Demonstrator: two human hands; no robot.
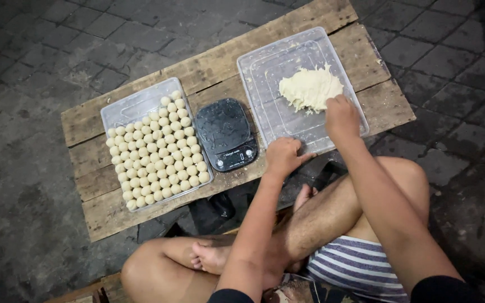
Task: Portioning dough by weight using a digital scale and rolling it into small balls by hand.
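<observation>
Left of the black kitchen scale [225, 133], a clear tray [120, 109] on the wooden board [94, 199] holds rows of small dough balls [155, 151]. Right of the scale, the left hand [283, 155] rests loosely curled on the clear tub [270, 67]; the right hand [341, 115] pinches the dough lump [309, 88] inside it.

A black digital scale [225, 133] sits mid-board on a rough wooden pallet [141, 78] laid over dark paving stones [29, 185]. Just left of the scale, a clear tray [120, 106] holds rows of small pale dough balls [155, 151], packed close together, its far end bare.
</observation>
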